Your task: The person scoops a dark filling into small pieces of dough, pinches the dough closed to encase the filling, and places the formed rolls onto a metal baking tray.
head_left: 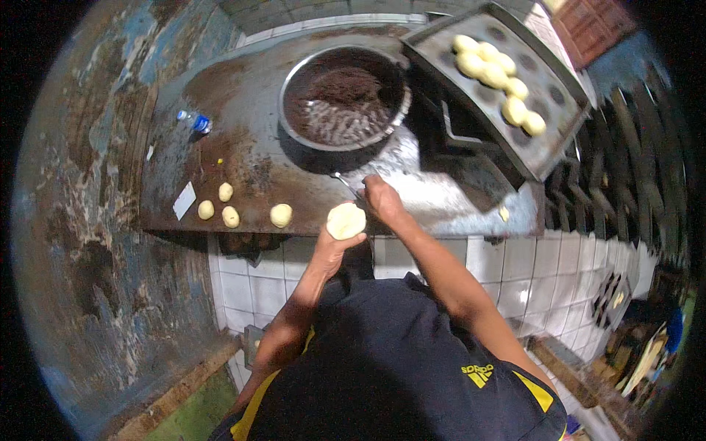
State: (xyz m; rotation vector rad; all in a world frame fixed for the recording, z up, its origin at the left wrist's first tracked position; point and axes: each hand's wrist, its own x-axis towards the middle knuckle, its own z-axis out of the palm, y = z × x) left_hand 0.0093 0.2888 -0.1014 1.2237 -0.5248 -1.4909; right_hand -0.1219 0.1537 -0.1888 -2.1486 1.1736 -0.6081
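A flattened round of pale yellow dough (346, 221) lies across the palm and fingers of my left hand (332, 247), at the table's near edge. Just to its right, my right hand (382, 198) is closed round a metal spoon (345, 181), whose tip points away to the left. Beyond both hands stands a large metal bowl (292, 131) of dark brown crumbly filling (344, 90). A single dough ball (280, 215) sits left of my left hand. Farther left several more dough balls (230, 216) are grouped near the edge.
At the back right, a tilted metal tray (546, 77) with round dark marks carries several pale dough balls (491, 74). A small plastic bottle (194, 121) lies at the left of the worn table (243, 110), with a white card (184, 201) nearer me. Dark slats (625, 162) stand at the right.
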